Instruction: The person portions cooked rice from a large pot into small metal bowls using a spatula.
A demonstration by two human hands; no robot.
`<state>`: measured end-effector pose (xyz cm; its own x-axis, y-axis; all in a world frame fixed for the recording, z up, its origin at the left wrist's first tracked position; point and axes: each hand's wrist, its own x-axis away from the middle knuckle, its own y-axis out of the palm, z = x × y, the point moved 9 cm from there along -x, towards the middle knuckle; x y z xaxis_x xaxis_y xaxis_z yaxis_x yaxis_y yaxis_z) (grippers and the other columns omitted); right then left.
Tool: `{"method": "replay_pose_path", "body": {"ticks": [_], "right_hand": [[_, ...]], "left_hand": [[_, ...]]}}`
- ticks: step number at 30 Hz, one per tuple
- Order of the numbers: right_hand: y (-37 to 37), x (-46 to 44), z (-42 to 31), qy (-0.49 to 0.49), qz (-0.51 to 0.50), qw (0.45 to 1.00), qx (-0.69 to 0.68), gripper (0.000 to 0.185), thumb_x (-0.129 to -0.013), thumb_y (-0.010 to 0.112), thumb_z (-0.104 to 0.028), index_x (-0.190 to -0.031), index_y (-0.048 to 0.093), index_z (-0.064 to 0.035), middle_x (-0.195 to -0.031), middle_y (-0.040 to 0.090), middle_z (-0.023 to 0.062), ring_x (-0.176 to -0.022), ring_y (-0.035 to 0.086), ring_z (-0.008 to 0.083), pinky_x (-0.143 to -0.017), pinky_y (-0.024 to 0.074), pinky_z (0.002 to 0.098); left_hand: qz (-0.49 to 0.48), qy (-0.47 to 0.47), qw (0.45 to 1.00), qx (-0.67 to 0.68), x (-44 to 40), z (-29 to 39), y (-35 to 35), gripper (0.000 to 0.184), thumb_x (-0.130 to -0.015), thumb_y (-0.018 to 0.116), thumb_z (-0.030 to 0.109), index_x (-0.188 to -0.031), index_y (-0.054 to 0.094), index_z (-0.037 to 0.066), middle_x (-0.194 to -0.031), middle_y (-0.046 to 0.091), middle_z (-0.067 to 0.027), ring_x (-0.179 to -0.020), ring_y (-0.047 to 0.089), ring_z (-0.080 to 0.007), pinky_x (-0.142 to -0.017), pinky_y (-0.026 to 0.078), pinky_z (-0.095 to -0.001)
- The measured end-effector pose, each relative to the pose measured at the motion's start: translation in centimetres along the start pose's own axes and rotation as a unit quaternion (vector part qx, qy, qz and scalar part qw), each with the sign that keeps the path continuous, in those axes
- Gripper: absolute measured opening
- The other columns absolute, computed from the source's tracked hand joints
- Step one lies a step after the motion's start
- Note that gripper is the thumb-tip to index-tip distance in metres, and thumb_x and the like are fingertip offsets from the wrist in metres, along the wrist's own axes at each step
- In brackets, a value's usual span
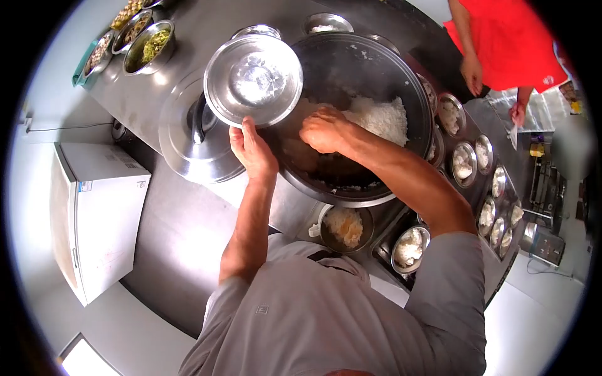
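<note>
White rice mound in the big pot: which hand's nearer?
Right. The right hand is at the left edge of the white rice mound; the left hand is farther left, beside the big pot, holding a metal bowl.

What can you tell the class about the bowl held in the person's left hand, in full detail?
The bowl is round, silvery and shiny, seemingly metal, with a narrow rim. Its inside faces the camera, and no food shows in it; pale patches at the bottom may be glare or residue. The left hand grips its near edge. In this view it overlaps the lid and the pot; whether it touches either is unclear.
</note>
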<state>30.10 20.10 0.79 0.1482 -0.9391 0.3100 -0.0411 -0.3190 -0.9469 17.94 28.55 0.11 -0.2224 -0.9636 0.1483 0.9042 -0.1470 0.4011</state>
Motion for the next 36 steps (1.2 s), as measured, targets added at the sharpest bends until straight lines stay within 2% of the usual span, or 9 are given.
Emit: {"method": "replay_pose_path", "body": {"ticks": [4, 7, 12, 17, 19, 23, 27, 33, 36], "right_hand": [[1.3, 3.3, 1.4, 0.042, -0.051, 0.994, -0.085, 0.014, -0.074, 0.058, -0.011, -0.075, 0.071, -0.0050, -0.080, 0.069, 0.0159, -0.082, 0.067, 0.0365, -0.071, 0.0529, 0.0474], [2.4, 4.9, 1.9, 0.073, -0.016, 0.988, -0.136, 0.017, -0.079, 0.058, -0.016, -0.081, 0.071, -0.0053, -0.085, 0.069, 0.0172, -0.083, 0.066, 0.0382, -0.073, 0.0522, 0.0472], [2.1, 7.7, 2.3, 0.122, 0.012, 0.959, -0.255, 0.021, -0.084, 0.058, -0.023, -0.088, 0.071, -0.0057, -0.088, 0.069, 0.0179, -0.084, 0.065, 0.0388, -0.075, 0.0508, 0.0478], [2.9, 9.5, 3.2, 0.143, 0.054, 0.915, -0.373, 0.030, -0.091, 0.060, -0.032, -0.098, 0.071, -0.0055, -0.087, 0.070, 0.0174, -0.078, 0.066, 0.0337, -0.074, 0.0507, 0.0410], [2.5, 10.3, 3.1, 0.146, 0.080, 0.905, -0.391, 0.030, -0.091, 0.060, -0.032, -0.099, 0.071, -0.0047, -0.086, 0.069, 0.0178, -0.076, 0.066, 0.0311, -0.074, 0.0505, 0.0393], [1.7, 12.5, 2.9, 0.184, 0.128, 0.880, -0.419, 0.031, -0.092, 0.061, -0.031, -0.101, 0.070, -0.0027, -0.084, 0.069, 0.0185, -0.073, 0.065, 0.0234, -0.071, 0.0492, 0.0363], [1.1, 14.7, 3.3, 0.219, 0.131, 0.872, -0.417, 0.031, -0.093, 0.061, -0.030, -0.099, 0.070, -0.0015, -0.079, 0.067, 0.0173, -0.071, 0.064, 0.0218, -0.069, 0.0484, 0.0359], [-1.0, 19.5, 4.3, 0.273, 0.141, 0.815, -0.491, 0.030, -0.095, 0.061, -0.029, -0.093, 0.071, -0.0006, -0.060, 0.050, 0.0007, -0.057, 0.045, 0.0075, -0.054, 0.0382, 0.0253], [-3.2, 20.9, 4.9, 0.276, 0.179, 0.816, -0.476, 0.032, -0.098, 0.059, -0.028, -0.093, 0.070, 0.0018, -0.060, 0.042, -0.0042, -0.058, 0.040, 0.0053, -0.052, 0.0341, 0.0256]], "left_hand": [[-0.029, 0.034, 0.999, 0.013, -0.2, 0.7, 0.5, 0.026, -0.093, 0.059, 0.022, -0.113, 0.059, 0.005, -0.105, 0.062, -0.0026, -0.101, 0.055, -0.0137, -0.092, 0.042, -0.0306], [-0.017, 0.028, 0.999, 0.038, 0.0, 0.8, 0.9, 0.017, -0.096, 0.056, 0.017, -0.104, 0.060, 0.002, -0.100, 0.062, -0.0019, -0.093, 0.052, -0.0108, -0.089, 0.040, -0.0277], [-0.042, 0.057, 0.996, 0.050, -0.2, 1.2, 1.1, 0.018, -0.095, 0.056, 0.016, -0.103, 0.060, 0.001, -0.099, 0.063, -0.0023, -0.092, 0.053, -0.0108, -0.088, 0.041, -0.0273], [-0.072, 0.035, 0.997, -0.023, -0.9, 0.9, 0.0, 0.024, -0.094, 0.058, 0.022, -0.110, 0.060, 0.004, -0.104, 0.064, -0.0026, -0.095, 0.056, -0.0113, -0.085, 0.043, -0.0293], [-0.066, 0.002, 0.997, -0.032, -1.0, 1.1, -0.2, 0.015, -0.096, 0.056, 0.013, -0.102, 0.061, 0.000, -0.095, 0.062, -0.0007, -0.087, 0.053, -0.0088, -0.082, 0.042, -0.0264], [-0.096, 0.012, 0.995, -0.025, -1.4, 2.0, -0.1, 0.010, -0.093, 0.058, 0.011, -0.095, 0.061, 0.002, -0.088, 0.060, 0.0022, -0.078, 0.049, -0.0052, -0.071, 0.039, -0.0216], [-0.116, 0.044, 0.988, -0.089, -2.5, 2.2, -0.6, 0.014, -0.094, 0.059, 0.013, -0.085, 0.059, 0.002, -0.075, 0.055, 0.0051, -0.069, 0.045, -0.0060, -0.064, 0.039, -0.0252], [-0.148, 0.151, 0.937, -0.277, -3.5, 2.7, -0.1, 0.029, -0.087, 0.062, 0.023, -0.074, 0.054, -0.002, -0.061, 0.053, -0.0112, -0.058, 0.049, -0.0159, -0.059, 0.044, -0.0338], [-0.170, 0.136, 0.921, -0.322, -1.6, 3.8, 1.5, 0.033, -0.086, 0.061, 0.026, -0.074, 0.053, -0.003, -0.060, 0.053, -0.0150, -0.055, 0.050, -0.0210, -0.059, 0.045, -0.0360]]}}
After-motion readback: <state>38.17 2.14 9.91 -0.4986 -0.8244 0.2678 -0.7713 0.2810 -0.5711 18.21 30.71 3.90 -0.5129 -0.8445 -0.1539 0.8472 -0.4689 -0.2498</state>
